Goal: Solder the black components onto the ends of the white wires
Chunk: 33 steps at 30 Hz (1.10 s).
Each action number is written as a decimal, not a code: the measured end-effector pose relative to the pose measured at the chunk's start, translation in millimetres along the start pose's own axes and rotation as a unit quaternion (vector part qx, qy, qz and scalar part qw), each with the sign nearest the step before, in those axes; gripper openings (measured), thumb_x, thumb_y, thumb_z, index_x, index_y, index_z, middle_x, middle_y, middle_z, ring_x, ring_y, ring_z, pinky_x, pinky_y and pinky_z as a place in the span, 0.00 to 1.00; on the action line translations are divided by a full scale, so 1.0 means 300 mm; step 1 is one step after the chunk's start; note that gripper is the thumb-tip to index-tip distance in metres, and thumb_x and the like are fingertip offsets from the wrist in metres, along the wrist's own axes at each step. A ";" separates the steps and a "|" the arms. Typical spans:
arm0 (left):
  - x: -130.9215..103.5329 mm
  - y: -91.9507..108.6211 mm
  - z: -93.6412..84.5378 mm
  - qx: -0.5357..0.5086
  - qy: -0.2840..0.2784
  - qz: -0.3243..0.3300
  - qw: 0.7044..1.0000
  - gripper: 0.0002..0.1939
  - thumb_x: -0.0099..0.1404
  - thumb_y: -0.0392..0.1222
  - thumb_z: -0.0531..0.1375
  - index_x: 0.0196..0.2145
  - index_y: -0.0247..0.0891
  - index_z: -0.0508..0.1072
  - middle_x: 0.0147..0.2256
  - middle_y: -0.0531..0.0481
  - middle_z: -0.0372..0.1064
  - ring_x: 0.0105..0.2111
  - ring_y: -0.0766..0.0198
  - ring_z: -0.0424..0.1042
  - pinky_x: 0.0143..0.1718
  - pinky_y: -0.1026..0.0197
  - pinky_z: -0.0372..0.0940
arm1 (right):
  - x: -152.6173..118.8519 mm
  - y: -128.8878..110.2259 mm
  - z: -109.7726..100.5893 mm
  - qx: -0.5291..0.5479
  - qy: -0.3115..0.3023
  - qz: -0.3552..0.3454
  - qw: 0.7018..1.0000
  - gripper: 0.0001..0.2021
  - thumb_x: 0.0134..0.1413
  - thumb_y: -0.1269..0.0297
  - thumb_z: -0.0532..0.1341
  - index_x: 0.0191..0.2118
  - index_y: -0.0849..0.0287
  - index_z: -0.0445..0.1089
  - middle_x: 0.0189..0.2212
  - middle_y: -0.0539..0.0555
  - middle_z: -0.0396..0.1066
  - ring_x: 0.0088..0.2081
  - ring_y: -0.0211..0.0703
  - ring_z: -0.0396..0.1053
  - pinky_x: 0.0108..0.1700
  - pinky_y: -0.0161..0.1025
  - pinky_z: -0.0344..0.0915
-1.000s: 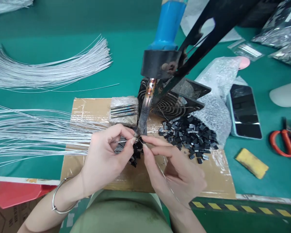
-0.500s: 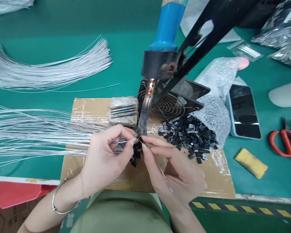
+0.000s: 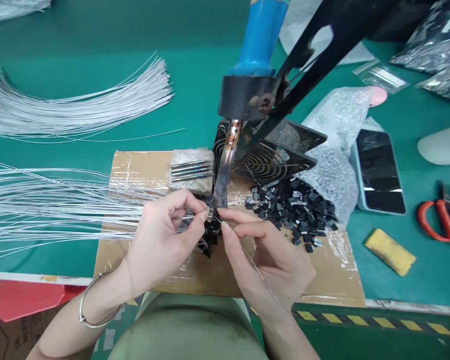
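My left hand point(image 3: 168, 237) is closed in a pinch just left of the tip of a mounted soldering iron point(image 3: 227, 155). A thin white wire seems to run through its fingertips; the wire's end is too small to make out. From the right, my right hand point(image 3: 268, 260) pinches a thin solder wire point(image 3: 260, 275), which trails back across the palm to the wrist. Its front end reaches close to the iron's tip; whether they touch I cannot tell. Beneath the fingertips lie small black connectors point(image 3: 210, 237) with wires, partly hidden by my left hand.
White wires point(image 3: 60, 210) spread leftward from the cardboard point(image 3: 135, 265); another bundle point(image 3: 108, 110) lies behind. Metal rods rest on a pale block point(image 3: 191, 186). A fan point(image 3: 270, 162) stands behind loose black pieces point(image 3: 296, 210). Rightward are a phone point(image 3: 380, 172), yellow sponge point(image 3: 390, 251) and red-handled cutters point(image 3: 440, 220).
Both hands have shifted only slightly: the left a little up and left, the right fingertips slightly away from the left ones. Both pinches stay closed.
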State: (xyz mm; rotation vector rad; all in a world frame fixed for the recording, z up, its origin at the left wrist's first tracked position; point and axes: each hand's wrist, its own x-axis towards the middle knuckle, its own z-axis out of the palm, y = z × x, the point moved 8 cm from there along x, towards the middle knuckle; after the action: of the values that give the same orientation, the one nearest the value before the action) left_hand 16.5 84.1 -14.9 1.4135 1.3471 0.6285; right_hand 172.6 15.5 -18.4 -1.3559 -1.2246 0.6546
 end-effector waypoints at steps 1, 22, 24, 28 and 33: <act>0.002 -0.002 -0.001 0.000 -0.001 -0.001 1.000 0.04 0.64 0.36 0.65 0.31 0.37 0.74 0.29 0.51 0.73 0.24 0.68 0.63 0.25 0.64 0.57 | 0.001 0.007 0.000 0.006 0.001 0.011 1.000 0.07 0.62 0.76 0.67 0.36 0.55 0.75 0.44 0.55 0.85 0.46 0.48 0.84 0.51 0.44 0.81; 0.017 0.001 -0.009 0.040 0.004 0.009 0.999 0.05 0.65 0.39 0.63 0.31 0.38 0.75 0.27 0.51 0.73 0.22 0.67 0.61 0.23 0.61 0.54 | 0.007 0.030 0.005 0.045 -0.014 0.062 0.997 0.08 0.63 0.75 0.68 0.34 0.56 0.75 0.47 0.55 0.84 0.48 0.45 0.83 0.53 0.42 0.77; 0.007 -0.006 -0.017 0.107 0.009 0.034 0.994 0.05 0.67 0.38 0.63 0.31 0.38 0.76 0.26 0.52 0.75 0.19 0.68 0.58 0.21 0.61 0.52 | 0.009 0.046 -0.021 0.051 0.016 0.078 0.996 0.06 0.64 0.72 0.68 0.35 0.56 0.75 0.45 0.55 0.84 0.45 0.45 0.83 0.51 0.43 0.78; -0.046 0.028 -0.029 0.174 0.020 0.170 0.970 0.08 0.68 0.31 0.64 0.32 0.39 0.81 0.35 0.49 0.81 0.34 0.61 0.74 0.36 0.58 0.67 | -0.002 0.109 -0.193 0.002 0.191 0.115 0.975 0.05 0.65 0.64 0.69 0.38 0.58 0.75 0.26 0.46 0.74 0.25 0.35 0.72 0.30 0.34 0.69; -0.083 0.063 -0.123 0.216 0.082 0.261 0.937 0.07 0.69 0.30 0.66 0.38 0.40 0.82 0.39 0.47 0.80 0.40 0.58 0.75 0.45 0.54 0.69 | -0.026 0.228 -0.376 0.012 0.272 0.161 0.949 0.15 0.65 0.51 0.62 0.38 0.58 0.77 0.40 0.56 0.77 0.36 0.46 0.74 0.44 0.48 0.74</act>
State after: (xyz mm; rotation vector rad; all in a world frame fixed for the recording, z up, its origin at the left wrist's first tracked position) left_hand -15.0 75.6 20.9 2.1559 1.2879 0.8410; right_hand 292.5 -20.0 -61.4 -1.5962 -0.5571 0.4662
